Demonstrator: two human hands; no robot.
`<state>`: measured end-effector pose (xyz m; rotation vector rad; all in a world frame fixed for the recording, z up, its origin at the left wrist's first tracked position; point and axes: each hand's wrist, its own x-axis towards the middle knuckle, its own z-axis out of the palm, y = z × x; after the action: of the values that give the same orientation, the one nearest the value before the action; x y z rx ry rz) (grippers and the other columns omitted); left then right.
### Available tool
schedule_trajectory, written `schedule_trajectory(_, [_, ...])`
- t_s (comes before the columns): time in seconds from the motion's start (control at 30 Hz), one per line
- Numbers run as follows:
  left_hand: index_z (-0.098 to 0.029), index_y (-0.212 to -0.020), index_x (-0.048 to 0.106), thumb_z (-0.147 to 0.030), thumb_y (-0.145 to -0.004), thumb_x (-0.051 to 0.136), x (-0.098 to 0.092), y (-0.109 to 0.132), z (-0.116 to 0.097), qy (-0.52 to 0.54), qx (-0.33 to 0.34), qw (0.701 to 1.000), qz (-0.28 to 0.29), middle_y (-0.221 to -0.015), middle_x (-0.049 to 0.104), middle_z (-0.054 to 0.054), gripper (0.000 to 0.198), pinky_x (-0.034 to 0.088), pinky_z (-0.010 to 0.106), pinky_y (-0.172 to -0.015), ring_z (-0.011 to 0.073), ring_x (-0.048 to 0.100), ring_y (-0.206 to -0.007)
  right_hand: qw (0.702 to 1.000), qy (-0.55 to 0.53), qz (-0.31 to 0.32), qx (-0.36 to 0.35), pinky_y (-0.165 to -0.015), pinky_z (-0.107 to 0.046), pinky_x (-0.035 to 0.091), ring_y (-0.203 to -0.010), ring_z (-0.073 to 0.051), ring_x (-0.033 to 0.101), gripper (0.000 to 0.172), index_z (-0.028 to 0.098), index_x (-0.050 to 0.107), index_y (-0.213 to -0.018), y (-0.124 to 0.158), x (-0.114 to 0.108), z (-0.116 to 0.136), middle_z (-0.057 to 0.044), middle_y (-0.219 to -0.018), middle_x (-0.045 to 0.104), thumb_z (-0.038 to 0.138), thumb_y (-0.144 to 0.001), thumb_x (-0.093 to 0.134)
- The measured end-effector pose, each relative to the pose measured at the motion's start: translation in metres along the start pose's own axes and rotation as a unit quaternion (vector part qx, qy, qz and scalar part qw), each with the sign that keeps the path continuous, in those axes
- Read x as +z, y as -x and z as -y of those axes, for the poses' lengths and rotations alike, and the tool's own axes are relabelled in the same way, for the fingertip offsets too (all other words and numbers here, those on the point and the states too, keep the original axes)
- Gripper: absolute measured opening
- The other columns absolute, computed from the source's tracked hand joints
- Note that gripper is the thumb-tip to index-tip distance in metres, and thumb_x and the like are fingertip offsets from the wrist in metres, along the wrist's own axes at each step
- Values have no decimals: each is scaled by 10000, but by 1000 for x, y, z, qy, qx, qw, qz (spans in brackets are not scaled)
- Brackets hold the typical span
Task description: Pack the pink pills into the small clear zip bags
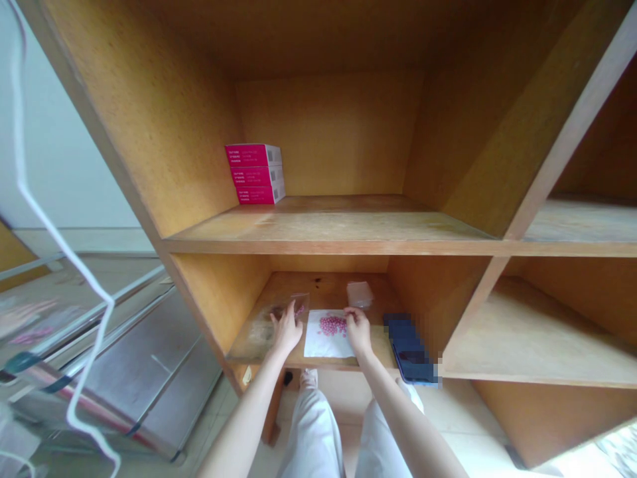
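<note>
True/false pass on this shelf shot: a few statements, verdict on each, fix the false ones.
1. The left hand rests on a clear plastic bag with pink tablets inside. True.
2. The pink tablets on the white paper sheet lie on the upper shelf. False: they lie on the lower shelf.
3. Three pink boxes are stacked on the upper shelf. True.
4. The right hand grips a pink box. False: it is at the right edge of the sheet, with no box in it.
5. A small clear bag lies in front of the hands. False: it lies behind them, towards the back of the shelf.
</note>
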<state>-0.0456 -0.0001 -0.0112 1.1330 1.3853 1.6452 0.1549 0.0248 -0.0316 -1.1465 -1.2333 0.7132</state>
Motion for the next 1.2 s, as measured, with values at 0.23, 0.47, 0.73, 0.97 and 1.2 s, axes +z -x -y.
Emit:
schedule_trajectory(0.23, [-200,-865,604,-155,-629,602,-11,-9,-6,-56,31,998,1,-708,647,83,240,-148,511,-986,304,407,-1170,1000,1,5,3,-722,-299,442,-763,-199,582,234,184,611,-787,1,0,-2,-65,-807,642,210,-676,407])
schedule_trajectory(0.47, [-216,-477,553,-218,-565,677,-6,-9,-24,-257,91,959,78,-647,581,62,151,-11,446,-1031,319,477,-1040,1000,6,8,7,-724,-303,437,-768,-202,578,244,177,610,-805,1,0,-2,-68,-819,638,205,-679,402])
schedule_trajectory(0.73, [-200,-640,562,-75,-599,582,-7,-8,-8,-182,64,976,99,-853,582,110,132,237,365,-972,297,474,-1063,1000,5,15,16,-700,-295,433,-745,-201,574,248,175,604,-815,1,0,-2,-72,-815,633,211,-689,393])
schedule_trajectory(0.97, [-159,-1042,553,-176,-681,545,6,-5,-8,-408,112,899,114,-1076,563,134,361,323,335,-921,256,487,-1054,1000,3,9,6,-720,-273,418,-772,-190,573,236,150,611,-768,0,0,3,-78,-803,641,222,-675,407])
schedule_trajectory(1.2, [-157,-708,588,-125,-757,419,15,2,-6,-491,140,859,40,-811,597,88,179,410,290,-751,179,556,-776,1000,15,8,10,-714,-268,420,-761,-187,576,246,140,606,-779,2,-2,6,-83,-800,636,229,-686,396])
